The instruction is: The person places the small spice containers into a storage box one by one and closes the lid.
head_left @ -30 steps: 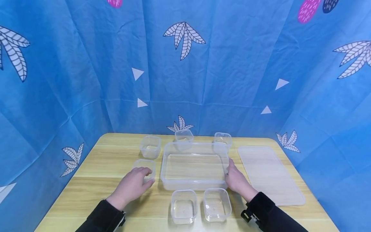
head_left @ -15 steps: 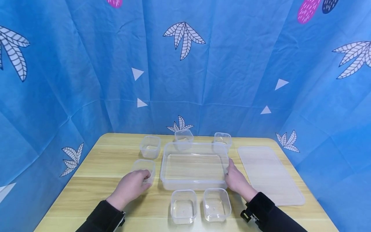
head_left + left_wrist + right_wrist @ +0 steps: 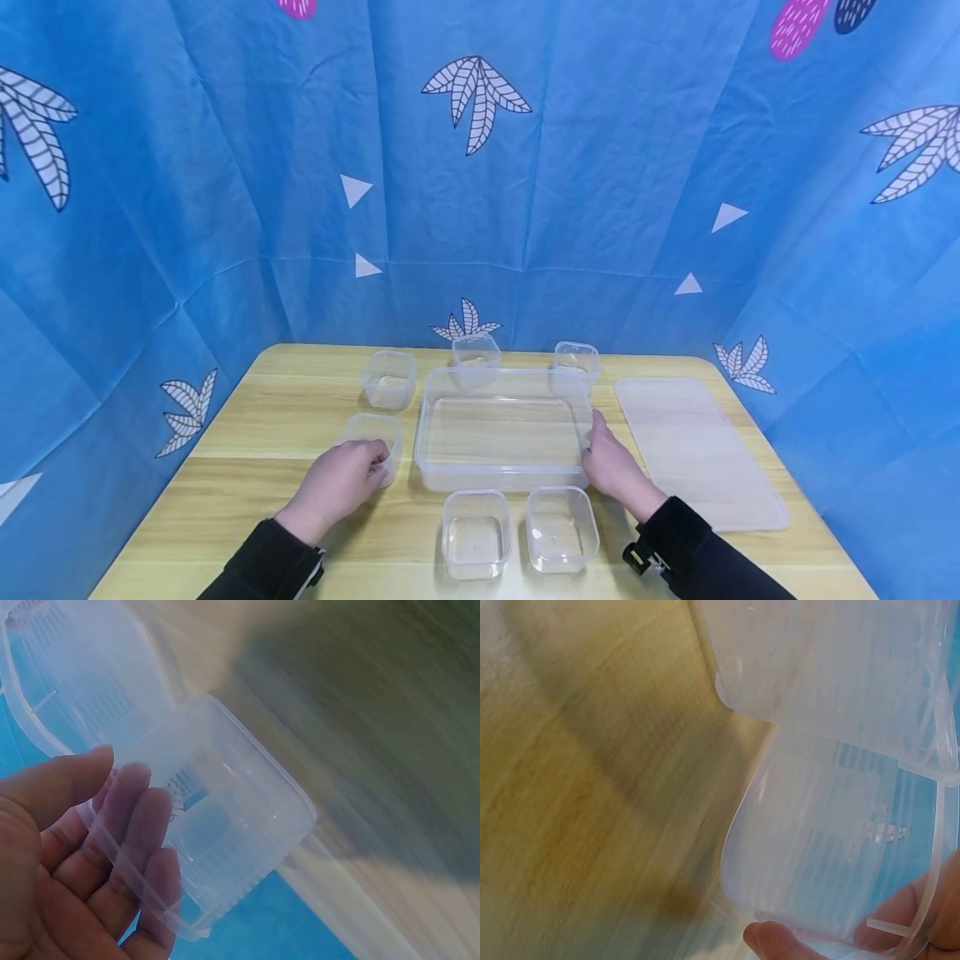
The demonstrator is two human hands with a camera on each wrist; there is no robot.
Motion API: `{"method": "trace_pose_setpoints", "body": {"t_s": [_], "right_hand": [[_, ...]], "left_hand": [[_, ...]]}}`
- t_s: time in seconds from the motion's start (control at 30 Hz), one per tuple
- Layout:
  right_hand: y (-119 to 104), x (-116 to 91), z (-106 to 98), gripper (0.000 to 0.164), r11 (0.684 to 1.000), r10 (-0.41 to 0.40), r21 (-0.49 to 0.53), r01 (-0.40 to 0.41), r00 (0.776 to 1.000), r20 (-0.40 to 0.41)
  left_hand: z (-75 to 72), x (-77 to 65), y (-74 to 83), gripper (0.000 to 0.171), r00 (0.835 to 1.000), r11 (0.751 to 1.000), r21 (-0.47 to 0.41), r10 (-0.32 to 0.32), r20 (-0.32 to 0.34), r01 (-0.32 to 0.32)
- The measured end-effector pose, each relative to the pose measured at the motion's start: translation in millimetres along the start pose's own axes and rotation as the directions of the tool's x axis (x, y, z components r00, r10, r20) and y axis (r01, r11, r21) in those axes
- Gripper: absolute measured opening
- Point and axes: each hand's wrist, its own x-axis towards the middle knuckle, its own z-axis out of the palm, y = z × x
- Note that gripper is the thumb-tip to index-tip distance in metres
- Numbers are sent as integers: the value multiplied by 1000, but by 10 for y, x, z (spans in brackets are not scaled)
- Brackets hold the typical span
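My left hand [image 3: 337, 483] is at a small clear plastic container [image 3: 372, 427] left of the middle. Its thumb and curled fingers pinch the near wall at the rim; in the left wrist view the fingers [image 3: 146, 817] overlap the clear plastic. To the right, a large clear rectangular plastic box [image 3: 502, 479] stands open on the table. My right hand [image 3: 615, 462] holds its right side near the front corner. In the right wrist view the thumb [image 3: 776, 941] lies low by the box wall, and other fingers show through the plastic.
Two small containers [image 3: 476, 533] [image 3: 562, 533] stand in front of the box. Another [image 3: 388, 379] is at the back left, with two more [image 3: 476, 352] [image 3: 576, 358] behind the box. A flat translucent lid [image 3: 705, 458] lies at the right. A blue curtain [image 3: 480, 208] surrounds the table.
My left hand has lowered slightly onto the small container, and its thumb and fingers have closed on the near wall. The right hand and the large box have stayed put.
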Motion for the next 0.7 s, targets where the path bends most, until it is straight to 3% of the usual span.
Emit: {"method": "trace_pose_setpoints", "body": {"t_s": [0.2, 0.53, 0.7], "right_hand": [[13, 6, 7, 66, 1000, 0, -7, 0, 1000, 6], [14, 11, 6, 66, 1000, 2, -3, -2, 1000, 0], [19, 5, 8, 67, 1000, -5, 1, 5, 1000, -7]], "left_hand": [[-12, 16, 5, 16, 999, 999, 18, 29, -41, -28], [-39, 36, 11, 13, 998, 998, 47, 35, -50, -32], [-94, 47, 18, 22, 996, 996, 55, 71, -54, -68]]}}
